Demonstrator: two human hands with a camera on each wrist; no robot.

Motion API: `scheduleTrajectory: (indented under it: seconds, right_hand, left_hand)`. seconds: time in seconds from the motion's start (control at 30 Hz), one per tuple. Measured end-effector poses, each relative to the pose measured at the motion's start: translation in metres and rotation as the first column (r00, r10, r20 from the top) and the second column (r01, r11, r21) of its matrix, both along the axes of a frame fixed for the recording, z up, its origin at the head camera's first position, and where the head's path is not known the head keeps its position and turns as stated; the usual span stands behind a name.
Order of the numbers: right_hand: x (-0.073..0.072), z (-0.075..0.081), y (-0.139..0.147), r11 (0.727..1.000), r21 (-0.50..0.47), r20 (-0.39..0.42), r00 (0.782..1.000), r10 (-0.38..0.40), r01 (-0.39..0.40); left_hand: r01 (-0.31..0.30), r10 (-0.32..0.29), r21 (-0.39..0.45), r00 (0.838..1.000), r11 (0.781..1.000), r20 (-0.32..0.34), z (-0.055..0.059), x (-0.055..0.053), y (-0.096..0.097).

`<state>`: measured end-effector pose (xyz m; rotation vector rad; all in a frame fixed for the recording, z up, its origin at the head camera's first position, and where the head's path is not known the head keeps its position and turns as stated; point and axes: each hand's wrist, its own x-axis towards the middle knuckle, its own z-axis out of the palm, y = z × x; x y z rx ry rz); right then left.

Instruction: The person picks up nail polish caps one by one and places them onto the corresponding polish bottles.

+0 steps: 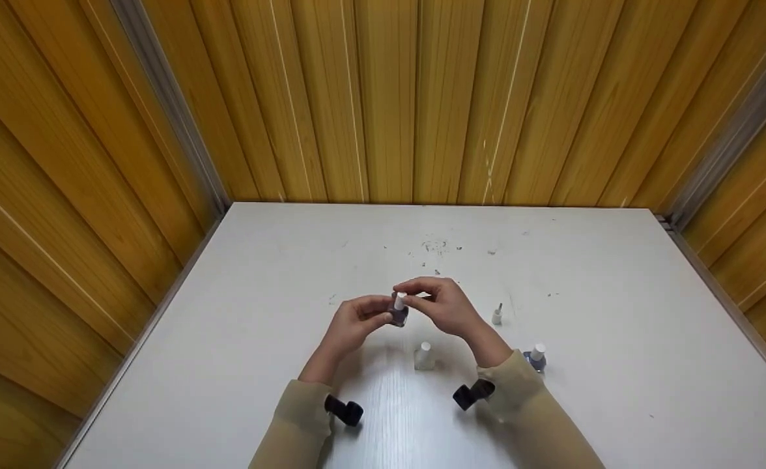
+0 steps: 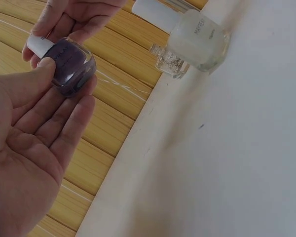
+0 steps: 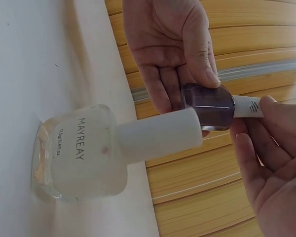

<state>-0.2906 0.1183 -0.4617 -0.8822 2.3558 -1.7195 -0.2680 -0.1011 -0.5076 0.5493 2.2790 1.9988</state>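
My left hand (image 1: pixel 347 326) holds a nail polish bottle (image 2: pixel 75 68) by its dark purple glass body, thumb on one side and fingers behind it. The bottle is tilted above the table. Its white cap (image 3: pixel 247 106) sits on the neck, pinched between the thumb and fingers of my right hand (image 1: pixel 445 306). Nearer to me, between the two forearms, a whitish nail polish bottle (image 1: pixel 424 358) with a white cap stands upright. In the right wrist view this whitish bottle looms large in front, its cap overlapping part of the purple glass.
On the white table (image 1: pixel 259 280), a small glittery bottle (image 2: pixel 171 63) without a cap stands beyond the whitish one. A blue nail polish bottle (image 1: pixel 535 359) with a white cap stands beside my right forearm. Wood-patterned walls (image 1: pixel 383 104) enclose the table's back and sides.
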Motion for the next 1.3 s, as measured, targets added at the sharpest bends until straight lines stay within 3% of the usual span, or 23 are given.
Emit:
scheduleTrajectory:
  seconds: [0.43, 0.63, 1.3]
  right_hand:
    - [0.001, -0.002, -0.005, 0.991, 0.033, -0.040, 0.991, -0.130, 0.131]
    - [0.001, -0.003, -0.006, 0.988, 0.012, -0.048, 0.987, -0.154, 0.155]
    - [0.000, -0.011, -0.014, 0.970, 0.026, -0.046, 0.969, -0.241, 0.242]
  left_hand:
    - [-0.015, 0.015, -0.031, 1.000, 0.999, -0.006, -0.003, -0.001, 0.001]
    - [-0.008, 0.007, -0.014, 1.000, 1.000, -0.014, -0.003, -0.002, 0.002]
    - [-0.068, 0.068, -0.034, 0.997, 0.997, -0.022, -0.009, -0.003, 0.004]
